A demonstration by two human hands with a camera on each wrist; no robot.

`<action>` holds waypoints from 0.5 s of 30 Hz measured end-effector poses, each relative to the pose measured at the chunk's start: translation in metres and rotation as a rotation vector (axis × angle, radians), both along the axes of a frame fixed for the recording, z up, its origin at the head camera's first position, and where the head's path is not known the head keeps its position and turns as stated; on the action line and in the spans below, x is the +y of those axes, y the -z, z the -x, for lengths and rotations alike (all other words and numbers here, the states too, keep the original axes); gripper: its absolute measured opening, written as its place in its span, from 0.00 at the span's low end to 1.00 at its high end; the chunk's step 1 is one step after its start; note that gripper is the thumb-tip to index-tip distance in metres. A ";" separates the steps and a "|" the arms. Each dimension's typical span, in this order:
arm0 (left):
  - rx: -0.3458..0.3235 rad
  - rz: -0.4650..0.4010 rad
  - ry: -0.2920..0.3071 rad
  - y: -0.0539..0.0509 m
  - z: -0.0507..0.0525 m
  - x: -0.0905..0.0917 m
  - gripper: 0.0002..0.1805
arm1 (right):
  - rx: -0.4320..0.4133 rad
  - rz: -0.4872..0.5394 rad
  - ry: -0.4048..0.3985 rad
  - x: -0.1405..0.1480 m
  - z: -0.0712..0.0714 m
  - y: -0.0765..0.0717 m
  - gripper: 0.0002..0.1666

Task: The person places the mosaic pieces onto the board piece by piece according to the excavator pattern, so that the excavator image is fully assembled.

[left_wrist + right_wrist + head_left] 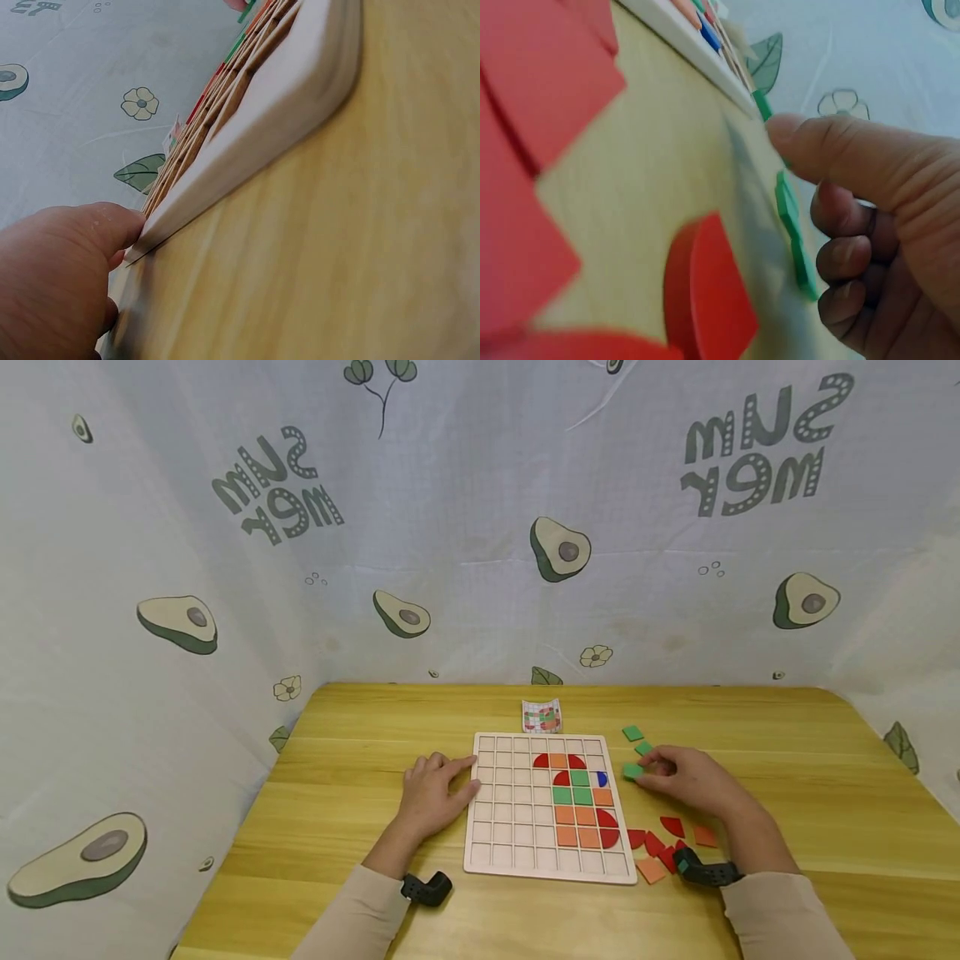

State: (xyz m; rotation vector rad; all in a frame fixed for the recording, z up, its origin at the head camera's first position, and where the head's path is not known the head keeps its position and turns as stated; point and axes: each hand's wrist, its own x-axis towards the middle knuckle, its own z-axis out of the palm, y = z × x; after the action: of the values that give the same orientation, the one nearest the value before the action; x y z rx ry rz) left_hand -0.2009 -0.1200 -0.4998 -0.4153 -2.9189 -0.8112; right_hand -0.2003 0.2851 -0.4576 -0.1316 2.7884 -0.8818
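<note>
A square wooden grid board [512,858] lies on the table, holding red, orange, green and blue tiles on its right side. My left hand [433,795] rests at the board's left edge, with thumb and index finger spread apart and touching it. In the left wrist view, the thumb [112,225] meets the board's pale side [247,150]. To the right of the board, my right hand [693,781] pinches a green square tile [632,772] between thumb and fingers. Two more green tiles [633,733] lie just beyond that hand.
Red quarter-round pieces [671,826] and orange squares [650,870] lie scattered near the right wrist, by the board's lower right corner. A small printed pattern card [542,717] stands behind the board. A patterned curtain [480,602] hangs behind the table [360,727].
</note>
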 end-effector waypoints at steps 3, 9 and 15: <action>0.006 0.002 0.002 0.000 0.000 0.001 0.25 | 0.025 0.005 -0.003 -0.009 0.000 -0.006 0.25; 0.021 -0.003 0.005 -0.001 0.000 0.001 0.25 | 0.048 0.052 -0.050 -0.035 -0.001 -0.018 0.22; 0.026 0.002 0.007 -0.001 0.000 0.001 0.25 | 0.052 0.075 -0.130 -0.062 0.003 -0.020 0.17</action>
State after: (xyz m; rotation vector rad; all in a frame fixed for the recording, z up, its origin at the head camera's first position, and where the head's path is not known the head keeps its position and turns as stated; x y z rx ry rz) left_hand -0.2012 -0.1186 -0.4986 -0.4327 -2.8960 -0.7981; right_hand -0.2038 0.2233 -0.4371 -0.3479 2.7574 -0.9632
